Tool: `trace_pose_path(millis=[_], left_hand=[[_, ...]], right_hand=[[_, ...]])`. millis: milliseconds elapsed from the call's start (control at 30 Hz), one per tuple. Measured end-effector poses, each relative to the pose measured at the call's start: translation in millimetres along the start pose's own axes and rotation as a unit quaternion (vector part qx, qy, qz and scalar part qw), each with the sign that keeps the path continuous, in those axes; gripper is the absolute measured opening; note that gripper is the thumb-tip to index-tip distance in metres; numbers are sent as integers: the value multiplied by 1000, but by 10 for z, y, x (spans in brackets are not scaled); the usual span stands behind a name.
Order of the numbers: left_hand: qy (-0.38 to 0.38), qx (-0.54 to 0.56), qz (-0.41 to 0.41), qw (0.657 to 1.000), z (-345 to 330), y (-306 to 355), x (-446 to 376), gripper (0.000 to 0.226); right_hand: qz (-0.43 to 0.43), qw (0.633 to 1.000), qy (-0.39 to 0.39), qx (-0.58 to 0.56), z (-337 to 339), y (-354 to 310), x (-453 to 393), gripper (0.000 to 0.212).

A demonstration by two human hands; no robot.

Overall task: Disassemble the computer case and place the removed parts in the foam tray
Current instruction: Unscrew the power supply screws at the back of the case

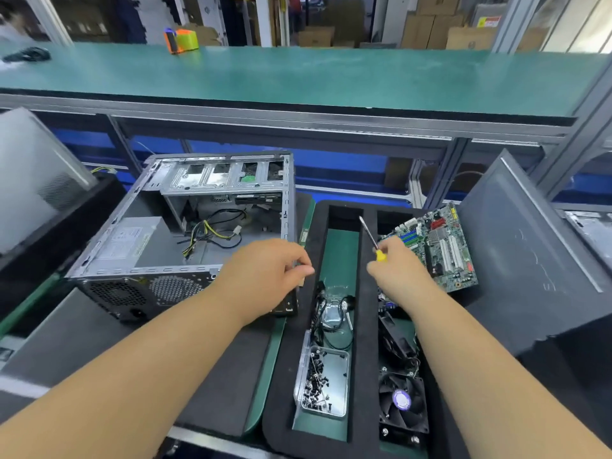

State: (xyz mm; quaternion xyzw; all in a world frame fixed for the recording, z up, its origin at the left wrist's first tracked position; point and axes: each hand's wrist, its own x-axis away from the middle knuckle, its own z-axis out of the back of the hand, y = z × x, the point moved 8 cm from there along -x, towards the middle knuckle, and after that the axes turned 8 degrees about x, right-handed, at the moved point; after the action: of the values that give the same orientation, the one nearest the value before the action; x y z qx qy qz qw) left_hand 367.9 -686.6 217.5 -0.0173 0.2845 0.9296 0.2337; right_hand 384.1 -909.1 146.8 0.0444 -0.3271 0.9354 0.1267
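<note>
My left hand has its fingers curled over the near right corner of the computer case, pinching something small at the edge that I can't make out, which I take to be steadying the shell. My right hand grips a yellow-handled screwdriver, blade up and clear over the foam tray, probably parked between screws. The case lies open on its side on the bench, power supply and loose cables still inside. Just right of it, the tray already holds the motherboard, a fan and a metal tin of screws, sorted by slot. Above runs a green shelf; cardboard boxes stand behind.
</note>
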Motion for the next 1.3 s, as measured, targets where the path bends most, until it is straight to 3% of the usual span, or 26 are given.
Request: trace_pose_path(millis=[167, 500, 867, 1067, 1167, 1300], left_hand=[[45, 12, 10, 999, 319, -207, 145, 17], [94, 48, 29, 994, 852, -860, 504, 30], [79, 34, 18, 996, 1374, -2052, 1020, 32], [-70, -40, -61, 995, 1243, -2621, 1264, 82], [-77, -83, -104, 988, 1122, -2711, 1341, 99], [-60, -77, -129, 987, 1141, -2712, 1332, 98]], right_hand=[[99, 989, 14, -112, -115, -505, 182, 33], [151, 961, 26, -232, -478, -1235, 617, 32], [86, 968, 31, -234, -1460, -2089, 976, 34], [43, 976, 39, -208, -2046, -2540, 1198, 20], [7, 979, 55, -197, -2257, -2644, 1314, 18], [-36, 977, 72, -196, -2377, -2657, 1462, 12]])
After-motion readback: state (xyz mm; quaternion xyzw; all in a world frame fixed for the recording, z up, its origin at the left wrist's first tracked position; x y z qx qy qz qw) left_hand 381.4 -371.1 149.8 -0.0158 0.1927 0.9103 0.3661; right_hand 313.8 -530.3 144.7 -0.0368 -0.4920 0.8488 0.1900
